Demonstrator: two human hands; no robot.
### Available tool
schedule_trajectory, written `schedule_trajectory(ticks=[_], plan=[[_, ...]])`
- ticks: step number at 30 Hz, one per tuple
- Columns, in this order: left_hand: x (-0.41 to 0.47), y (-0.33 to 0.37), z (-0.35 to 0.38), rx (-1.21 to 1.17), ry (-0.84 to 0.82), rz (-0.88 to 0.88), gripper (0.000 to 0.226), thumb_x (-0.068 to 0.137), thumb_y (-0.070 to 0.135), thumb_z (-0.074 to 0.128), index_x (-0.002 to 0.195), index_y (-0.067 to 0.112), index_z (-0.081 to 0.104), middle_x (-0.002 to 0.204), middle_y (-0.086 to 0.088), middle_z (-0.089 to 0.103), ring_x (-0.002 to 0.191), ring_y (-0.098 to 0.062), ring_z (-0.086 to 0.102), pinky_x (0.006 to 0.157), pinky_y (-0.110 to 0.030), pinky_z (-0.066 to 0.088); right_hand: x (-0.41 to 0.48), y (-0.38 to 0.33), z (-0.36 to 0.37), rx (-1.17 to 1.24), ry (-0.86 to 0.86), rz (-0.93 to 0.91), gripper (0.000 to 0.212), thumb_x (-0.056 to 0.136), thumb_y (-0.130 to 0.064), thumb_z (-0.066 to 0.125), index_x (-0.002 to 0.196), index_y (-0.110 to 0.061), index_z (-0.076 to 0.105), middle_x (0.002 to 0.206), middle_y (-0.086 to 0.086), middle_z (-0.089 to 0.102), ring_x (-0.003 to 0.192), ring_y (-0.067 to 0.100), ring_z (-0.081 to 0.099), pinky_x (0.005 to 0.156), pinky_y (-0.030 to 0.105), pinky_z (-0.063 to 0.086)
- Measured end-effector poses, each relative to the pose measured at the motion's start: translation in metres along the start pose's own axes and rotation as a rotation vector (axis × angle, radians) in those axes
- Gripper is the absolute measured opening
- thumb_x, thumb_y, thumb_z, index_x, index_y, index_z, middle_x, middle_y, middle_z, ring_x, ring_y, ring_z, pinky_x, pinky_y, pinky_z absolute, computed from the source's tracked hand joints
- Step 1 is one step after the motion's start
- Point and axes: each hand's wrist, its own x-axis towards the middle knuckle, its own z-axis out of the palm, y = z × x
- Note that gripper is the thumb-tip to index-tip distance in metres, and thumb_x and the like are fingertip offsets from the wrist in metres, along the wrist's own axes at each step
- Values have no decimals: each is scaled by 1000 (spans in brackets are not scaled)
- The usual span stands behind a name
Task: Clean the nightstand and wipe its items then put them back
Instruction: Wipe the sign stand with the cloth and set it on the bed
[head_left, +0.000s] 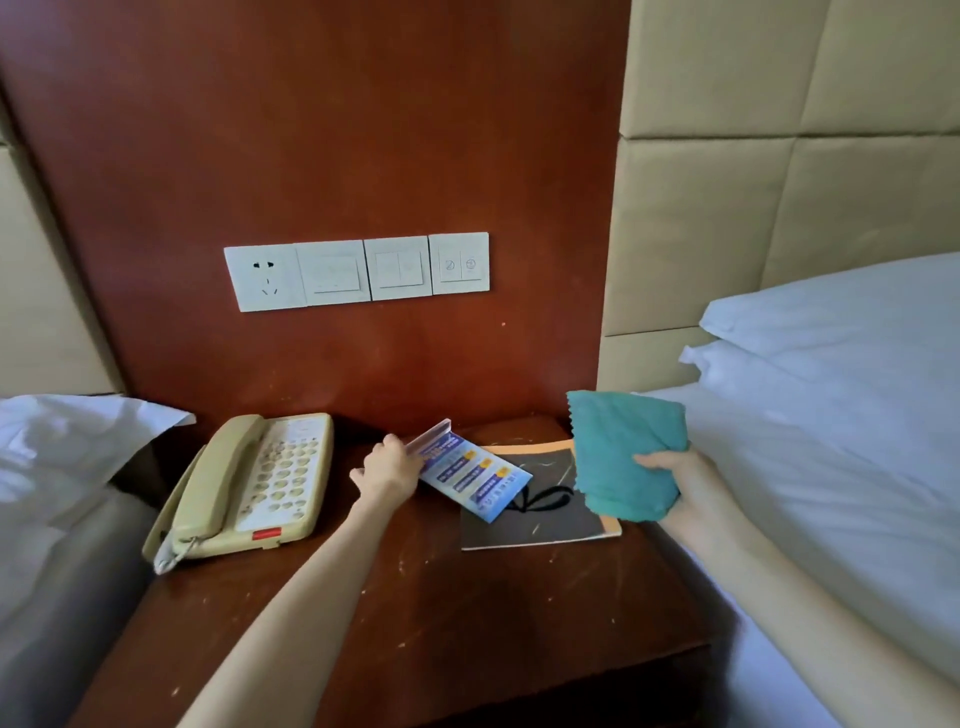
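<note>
Scuffed wooden nightstand (467, 613) is carrying a beige phone (249, 483) on its left side, and the left hand (389, 467) is pinching a blue leaflet (470, 475) tilted over a dark booklet (550, 519). Meanwhile the right hand (672, 470) is gripping a folded teal cloth (618, 447), hovering over the booklet's right edge.

wall: red-brown wooden panel (311, 130) | on it: row of white socket-and-switch plates (356, 271) | right: beige padded headboard (779, 182), two stacked white pillows (831, 364) | left: white pillow (67, 441)
</note>
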Motion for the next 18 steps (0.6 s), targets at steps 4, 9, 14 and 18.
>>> schedule_trajectory(ticks=[4, 9, 14, 18], plan=[[16, -10, 8, 30, 79, 56, 26, 92, 33, 49, 103, 17, 67, 109, -10, 64, 108, -33, 55, 95, -46, 32, 6, 8, 9, 12, -7, 15, 48, 81, 13, 53, 125, -6, 57, 123, 16, 63, 110, 40, 60, 95, 55, 47], [11, -8, 9, -4, 157, 158, 24, 96, 28, 47, 104, 15, 65, 105, -13, 67, 104, -35, 56, 87, -40, 37, 10, 9, 18, -2, 6, 36, 44, 82, 13, 52, 124, -2, 56, 122, 18, 62, 109, 40, 60, 86, 47, 51], [-3, 0, -6, -104, 238, 208, 24, 91, 33, 52, 103, 21, 69, 97, -14, 68, 95, -37, 61, 73, -37, 46, 7, 5, 28, -14, 20, 37, 42, 84, 11, 53, 123, -2, 56, 121, 16, 62, 106, 37, 60, 76, 42, 52], [-26, 8, -31, -169, 280, 314, 20, 90, 35, 56, 98, 23, 71, 88, -7, 73, 83, -28, 65, 70, -37, 53, -3, 2, 42, -18, 3, 19, 35, 84, 11, 52, 116, -3, 59, 115, 17, 64, 102, 37, 62, 75, 42, 52]])
